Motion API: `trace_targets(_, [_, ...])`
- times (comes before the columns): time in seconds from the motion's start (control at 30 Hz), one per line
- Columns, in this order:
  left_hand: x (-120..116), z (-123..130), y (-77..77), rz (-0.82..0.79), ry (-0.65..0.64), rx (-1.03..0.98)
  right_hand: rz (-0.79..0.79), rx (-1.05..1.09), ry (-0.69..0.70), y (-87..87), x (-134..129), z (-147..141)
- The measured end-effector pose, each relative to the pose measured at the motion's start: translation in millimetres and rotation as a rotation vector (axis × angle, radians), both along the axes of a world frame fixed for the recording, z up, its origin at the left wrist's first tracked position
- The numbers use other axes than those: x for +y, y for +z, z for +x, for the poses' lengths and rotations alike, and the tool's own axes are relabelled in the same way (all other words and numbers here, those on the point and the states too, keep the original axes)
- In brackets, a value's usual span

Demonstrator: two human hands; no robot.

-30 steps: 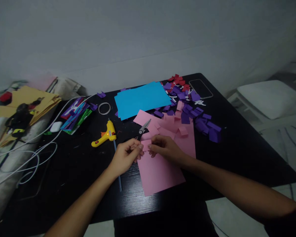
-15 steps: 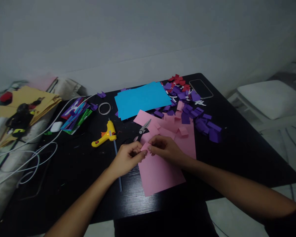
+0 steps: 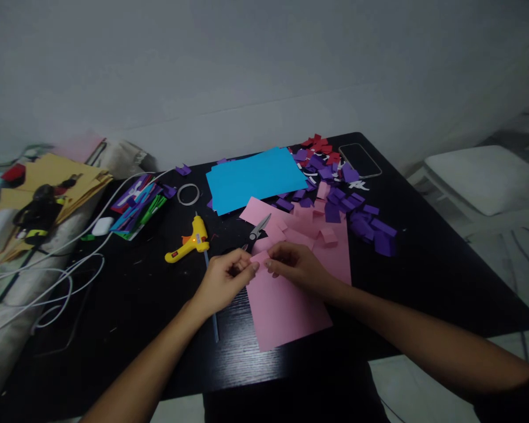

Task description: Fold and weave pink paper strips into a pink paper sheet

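Observation:
A small pink paper piece (image 3: 260,257) is pinched at both ends between my two hands. My left hand (image 3: 227,276) grips its left edge with thumb and fingers, and my right hand (image 3: 297,267) grips the right edge. Beneath them lies a large pink sheet (image 3: 286,320). Just beyond my hands, scissors (image 3: 260,226) rest with blades apart, their handles partly hidden behind my left hand. Folded pink pieces (image 3: 328,236) sit on the sheet past my right hand. A yellow glue gun (image 3: 189,241) with a clear glue stick lies left of my left hand.
Blue sheets (image 3: 255,179) lie at the back of the black table. Purple paper pieces (image 3: 365,226), red scraps (image 3: 320,144) and a phone (image 3: 360,160) are at the right. Leftward are a tape ring (image 3: 188,194), coloured strips (image 3: 139,205), white cables (image 3: 66,270) and brown envelopes (image 3: 70,182).
My left hand has shifted slightly, and the small pink piece now looks flatter between my fingers. My right hand stays nearly in place.

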State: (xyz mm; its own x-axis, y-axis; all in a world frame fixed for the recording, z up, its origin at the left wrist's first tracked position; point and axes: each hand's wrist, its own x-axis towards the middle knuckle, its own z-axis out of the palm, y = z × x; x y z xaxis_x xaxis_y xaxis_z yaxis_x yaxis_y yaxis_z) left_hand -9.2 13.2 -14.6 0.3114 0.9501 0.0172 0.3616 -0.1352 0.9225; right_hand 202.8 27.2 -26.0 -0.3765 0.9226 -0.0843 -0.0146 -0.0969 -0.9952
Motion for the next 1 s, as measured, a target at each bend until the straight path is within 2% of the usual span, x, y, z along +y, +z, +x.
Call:
trace_targets(0.17, [-0.2, 0.2, -0.2, 0.053, 0.028, -0.002, -0.024, 0.004, 0.011, -0.5, -0.1, -0.6])
trace_targets(0.27, [1.6, -3.3, 0.1, 0.063, 0.061, 0.031, 0.023, -0.043, -0.01, 1.9, 3.0, 2.7])
trace_targets(0.4, [11.0, -16.6, 3.3, 0.124, 0.213, 0.196, 0.264, -0.267, -0.13, 3.4, 14.7, 13.6])
trace_targets(0.47, [16.0, -23.4, 4.2, 0.157, 0.248, 0.316, 0.415, -0.423, -0.215, 1.3, 20.9, 19.3])
trace_targets(0.57, [20.3, -28.8, 4.0, 0.162, 0.281, 0.43, 0.642, -0.618, -0.254, -5.2, 26.0, 24.3])
trace_targets(0.63, [20.9, -29.2, 3.8, 0.135, 0.301, 0.488, 0.703, -0.712, -0.237, -10.1, 26.2, 24.7])
trace_targets(0.8, [20.5, -27.7, 6.3, 0.067, 0.366, 0.506, 0.658, -0.905, -0.135, -18.1, 23.2, 22.7])
trace_targets(1.0, [22.0, -28.0, 6.7, 0.084, 0.422, 0.607, 0.688, -0.901, -0.1, -22.3, 23.8, 24.1])
